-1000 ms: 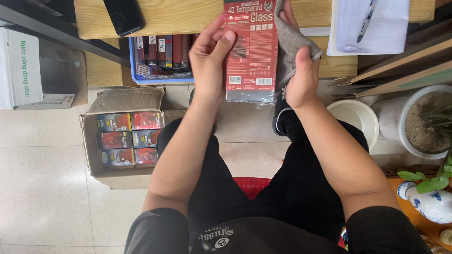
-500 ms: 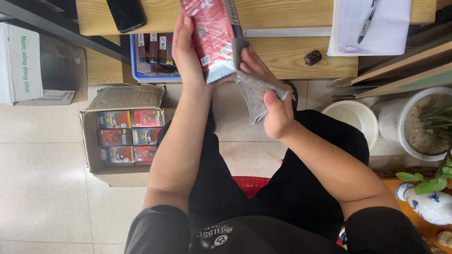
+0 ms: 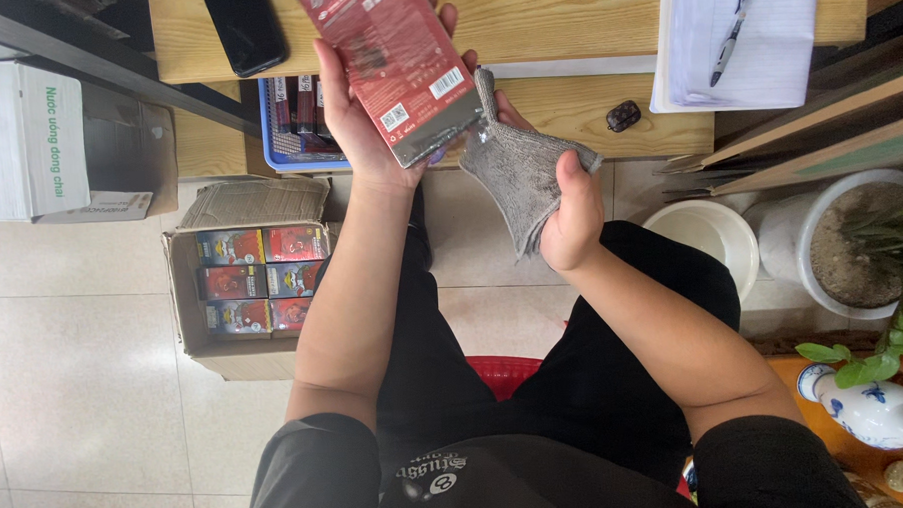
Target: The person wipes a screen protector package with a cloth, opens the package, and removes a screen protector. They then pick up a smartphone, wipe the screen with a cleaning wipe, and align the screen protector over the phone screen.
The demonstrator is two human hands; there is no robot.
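Above the wooden desk (image 3: 563, 20), left hand (image 3: 362, 122) grips a red packet (image 3: 395, 66), right hand (image 3: 570, 215) pinches a grey cloth (image 3: 514, 172) touching its lower edge, wiping seemingly unfinished.

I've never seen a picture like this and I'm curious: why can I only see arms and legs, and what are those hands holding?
The camera sits on a person's head and looks down, so you see only their own arms and lap. The left hand holds up a flat red packet. The right hand grips a grey cloth that touches the packet's lower corner. Ahead is a wooden desk with a black phone and a notepad with a pen on it. On the floor stands a cardboard box filled with small colourful boxes.
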